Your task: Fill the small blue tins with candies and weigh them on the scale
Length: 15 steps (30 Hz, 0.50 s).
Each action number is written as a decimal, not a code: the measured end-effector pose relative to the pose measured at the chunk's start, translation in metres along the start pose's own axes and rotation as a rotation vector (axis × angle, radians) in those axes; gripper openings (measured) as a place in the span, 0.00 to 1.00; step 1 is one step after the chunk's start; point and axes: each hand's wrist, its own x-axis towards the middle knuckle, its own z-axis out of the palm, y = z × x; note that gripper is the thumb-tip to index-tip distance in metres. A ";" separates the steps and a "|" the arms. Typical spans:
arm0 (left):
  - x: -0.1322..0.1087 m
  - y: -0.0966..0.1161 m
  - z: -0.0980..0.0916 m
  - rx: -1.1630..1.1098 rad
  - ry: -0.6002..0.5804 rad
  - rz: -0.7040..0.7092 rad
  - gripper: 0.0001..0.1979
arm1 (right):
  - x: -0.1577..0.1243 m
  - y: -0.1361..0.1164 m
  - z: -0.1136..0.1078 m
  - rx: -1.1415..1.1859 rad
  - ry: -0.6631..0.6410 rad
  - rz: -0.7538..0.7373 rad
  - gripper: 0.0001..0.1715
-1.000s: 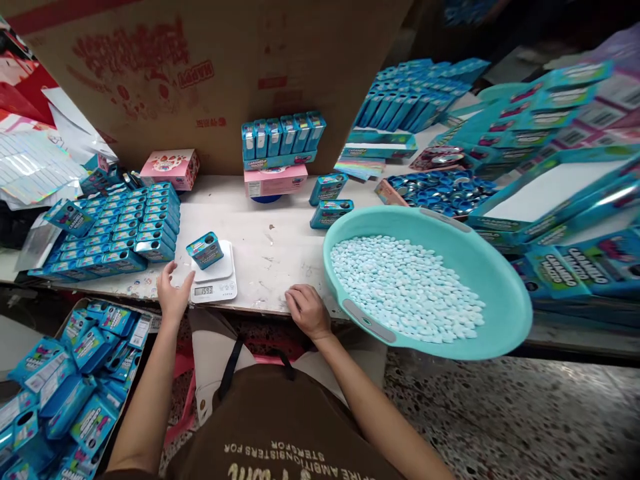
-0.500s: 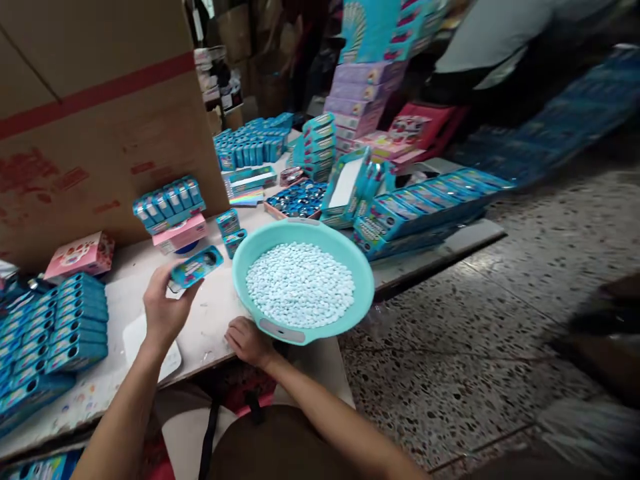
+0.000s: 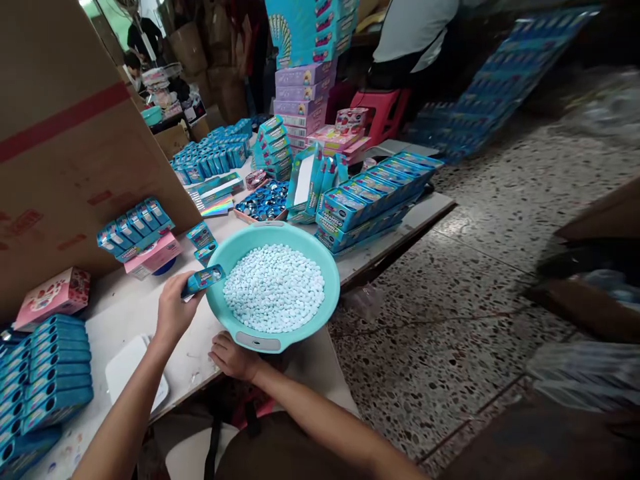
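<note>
A turquoise plastic basin [image 3: 330, 293] holds a heap of small white candies [image 3: 275, 287]. My left hand [image 3: 175, 307] is closed around a small blue candy box [image 3: 204, 279], whose far end is over the basin's left rim. My right hand [image 3: 233, 357] rests at the table's front edge, close by the basin's near grey handle [image 3: 257, 342]. Its fingers are curled in, and whatever they may hold is hidden. Two more small blue boxes [image 3: 201, 237] stand just beyond the held one.
Stacked blue boxes with round holes [image 3: 57, 373] fill the left, beside a white tray [image 3: 131, 367]. A large carton [image 3: 75, 153] stands behind. Filled display boxes [image 3: 370, 193] and a tray of blue-and-silver pieces [image 3: 263, 200] lie beyond the basin. A person [image 3: 415, 40] sits by a red stool [image 3: 383, 110].
My left hand has brought the candy box rightward, to the basin's left rim. The view has swung to the right. My right hand stays beside the basin at the table edge.
</note>
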 end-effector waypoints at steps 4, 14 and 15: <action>-0.008 0.006 -0.005 0.001 0.009 -0.029 0.14 | -0.002 -0.001 0.000 0.016 -0.011 0.014 0.11; -0.019 0.003 0.000 -0.105 0.033 -0.155 0.16 | 0.001 -0.005 -0.007 0.010 -0.006 0.044 0.12; -0.021 0.002 0.000 -0.131 0.039 -0.193 0.16 | 0.001 -0.005 -0.007 0.011 -0.008 0.046 0.11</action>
